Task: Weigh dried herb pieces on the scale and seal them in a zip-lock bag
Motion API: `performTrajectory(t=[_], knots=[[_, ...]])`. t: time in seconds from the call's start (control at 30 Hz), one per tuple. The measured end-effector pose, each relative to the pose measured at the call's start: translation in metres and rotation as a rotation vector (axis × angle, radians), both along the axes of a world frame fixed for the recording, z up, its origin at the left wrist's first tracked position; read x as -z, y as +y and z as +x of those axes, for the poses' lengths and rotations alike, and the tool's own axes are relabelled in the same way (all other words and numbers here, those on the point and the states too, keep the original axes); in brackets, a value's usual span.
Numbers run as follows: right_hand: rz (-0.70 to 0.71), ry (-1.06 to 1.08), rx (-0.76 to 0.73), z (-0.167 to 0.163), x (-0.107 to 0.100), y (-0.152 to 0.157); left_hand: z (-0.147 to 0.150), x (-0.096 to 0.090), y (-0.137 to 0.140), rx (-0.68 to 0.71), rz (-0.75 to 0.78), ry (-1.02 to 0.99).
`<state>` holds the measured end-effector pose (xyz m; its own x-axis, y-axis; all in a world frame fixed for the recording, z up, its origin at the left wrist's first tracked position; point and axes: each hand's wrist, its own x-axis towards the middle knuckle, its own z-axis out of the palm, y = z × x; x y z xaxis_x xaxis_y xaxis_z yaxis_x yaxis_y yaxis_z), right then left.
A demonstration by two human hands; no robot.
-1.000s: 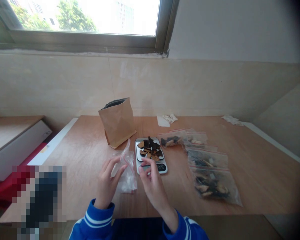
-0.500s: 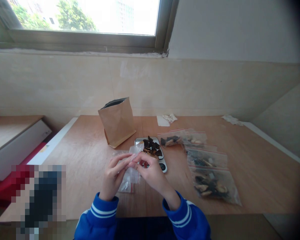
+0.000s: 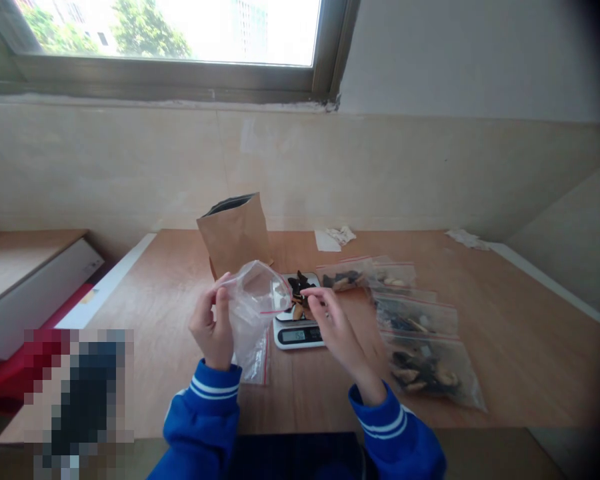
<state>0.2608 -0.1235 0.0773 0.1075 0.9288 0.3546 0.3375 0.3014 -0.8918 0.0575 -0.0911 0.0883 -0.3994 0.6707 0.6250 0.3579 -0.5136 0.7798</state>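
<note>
My left hand (image 3: 214, 327) pinches the edge of a clear zip bag (image 3: 247, 317), whose mouth gapes toward the right. On a white kitchen scale (image 3: 285, 339) lies a small heap of dark dried pieces (image 3: 303, 283) with some tan ones, like dried fungus or mushroom. Over the right side of that heap is my right hand (image 3: 337, 330), fingers stretched out and apart. I see nothing held in it; whether its fingertips touch the pieces I cannot tell. More flat clear bags (image 3: 257, 363) lie beneath the held one, left of the scale.
Behind my left hand stands an open brown paper pouch (image 3: 235, 230). Several filled zip bags (image 3: 425, 370) lie to the right on the wooden table (image 3: 520, 360). Crumpled tissue (image 3: 341, 235) sits near the wall, and another piece (image 3: 467, 240) at the back right.
My hands have parted. The left moved slightly left with the bag, which is now spread open; the right let go of it and moved right to the heap, uncovering the scale's display.
</note>
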Motion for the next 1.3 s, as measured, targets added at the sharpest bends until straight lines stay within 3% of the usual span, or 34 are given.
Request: performTrajectory(t=[0.07,0.13,0.3,0.43,0.6,0.87,1.1,1.3], knots=[[0.102,-0.095,0.181,0.009,0.013,0.009,0.013,0.002,0.011,-0.025,0.008,-0.082],[0.171,-0.217,0.25,0.018,0.031,0.019,0.024,0.008,0.022,-0.057,-0.016,-0.161],[0.145,-0.38,0.236,0.023,0.074,0.039,0.036,0.043,0.04,-0.106,-0.026,-0.333],[0.086,-0.436,0.267,0.012,0.087,0.046,0.038,0.064,0.041,-0.086,-0.031,-0.363],[0.076,-0.514,0.263,0.006,0.089,0.048,0.039,0.069,0.041,-0.05,-0.081,-0.402],[-0.016,-0.682,0.357,0.015,0.073,0.045,0.04,0.068,0.039,-0.035,-0.064,-0.385],[0.088,-0.562,0.321,0.02,0.072,0.054,0.04,0.064,0.035,-0.023,-0.037,-0.381],[0.08,-0.482,0.426,0.031,0.071,0.056,0.039,0.066,0.034,-0.031,-0.013,-0.319]])
